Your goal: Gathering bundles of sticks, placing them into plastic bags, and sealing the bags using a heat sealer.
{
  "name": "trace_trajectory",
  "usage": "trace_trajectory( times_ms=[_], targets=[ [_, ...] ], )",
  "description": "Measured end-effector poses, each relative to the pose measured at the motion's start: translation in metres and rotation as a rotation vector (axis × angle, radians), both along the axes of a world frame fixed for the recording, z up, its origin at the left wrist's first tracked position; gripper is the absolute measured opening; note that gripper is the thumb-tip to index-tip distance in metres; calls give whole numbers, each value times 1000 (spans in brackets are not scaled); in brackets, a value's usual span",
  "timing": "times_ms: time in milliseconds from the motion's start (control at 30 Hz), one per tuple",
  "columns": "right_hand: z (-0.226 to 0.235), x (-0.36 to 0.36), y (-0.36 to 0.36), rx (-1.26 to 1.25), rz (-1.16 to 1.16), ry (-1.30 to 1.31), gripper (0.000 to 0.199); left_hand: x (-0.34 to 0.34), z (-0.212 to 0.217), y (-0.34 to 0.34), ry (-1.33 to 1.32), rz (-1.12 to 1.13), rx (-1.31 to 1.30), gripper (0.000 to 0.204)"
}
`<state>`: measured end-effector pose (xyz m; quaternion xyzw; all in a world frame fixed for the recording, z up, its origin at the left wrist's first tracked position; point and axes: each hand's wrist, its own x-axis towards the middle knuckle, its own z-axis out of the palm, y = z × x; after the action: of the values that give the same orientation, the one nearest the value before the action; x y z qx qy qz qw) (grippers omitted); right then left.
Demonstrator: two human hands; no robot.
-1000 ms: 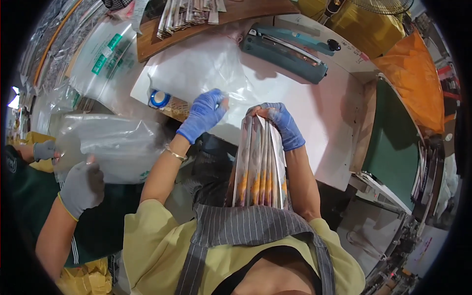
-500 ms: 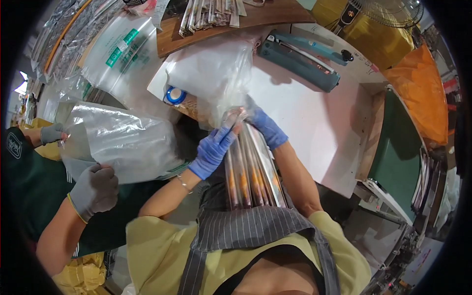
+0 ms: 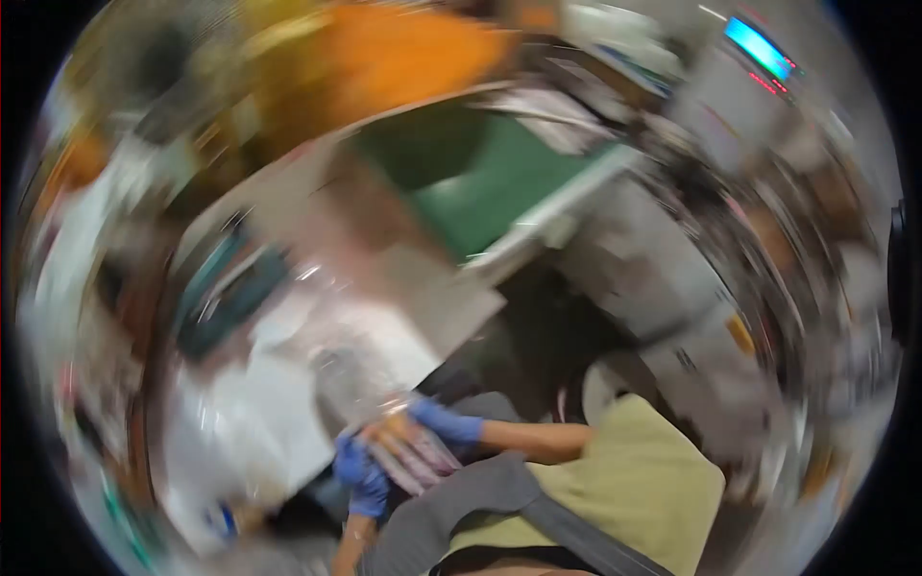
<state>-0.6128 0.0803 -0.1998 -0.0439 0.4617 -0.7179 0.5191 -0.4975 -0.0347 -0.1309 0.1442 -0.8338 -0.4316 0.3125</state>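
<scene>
Motion smears the whole picture. In front of my apron, a bundle of long narrow packets (image 3: 421, 463) stands in a clear plastic bag (image 3: 357, 374), whose loose upper part spreads over the white worktop. My left hand (image 3: 363, 475), in a blue glove that leaves fingertips bare, is closed round the bundle's left side. From the right, my right hand (image 3: 442, 422), gloved alike, grips its upper end. The exact finger positions are blurred. The packets' lower ends are hidden behind the apron.
A teal hinged-arm device (image 3: 230, 293), like a bag sealer, lies on the white worktop (image 3: 384, 326). Beyond stands a green-lined tray (image 3: 499, 178) with a pale rim. An orange sheet (image 3: 408, 58) hangs behind. Grey cabinets (image 3: 643, 259) and a lit screen (image 3: 759, 48) are at right.
The view has swung to the right, so surroundings have shifted left and the neighbouring person is out of sight. My hands still hold the bagged bundle, now lower in the picture and tilted.
</scene>
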Motion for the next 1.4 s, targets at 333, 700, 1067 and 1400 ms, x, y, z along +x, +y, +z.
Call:
trace_trajectory(
  times_ms=[333, 700, 1067, 1400],
  targets=[
    [122, -7, 7, -174, 120, 230, 34, -83, 61, -3, -175, -398, 37, 37],
    [292, -119, -108, -282, -112, 2148, 12, -81, 215, -232, 126, -102, -365, 31],
    [294, -132, -101, -337, -172, 2180, 9, -54, 216, -172, 179, -180, -384, 16],
    [255, -105, -141, -225, -72, 2302, 18, -74, 145, -134, 318, -25, 283, 38]
  ],
)
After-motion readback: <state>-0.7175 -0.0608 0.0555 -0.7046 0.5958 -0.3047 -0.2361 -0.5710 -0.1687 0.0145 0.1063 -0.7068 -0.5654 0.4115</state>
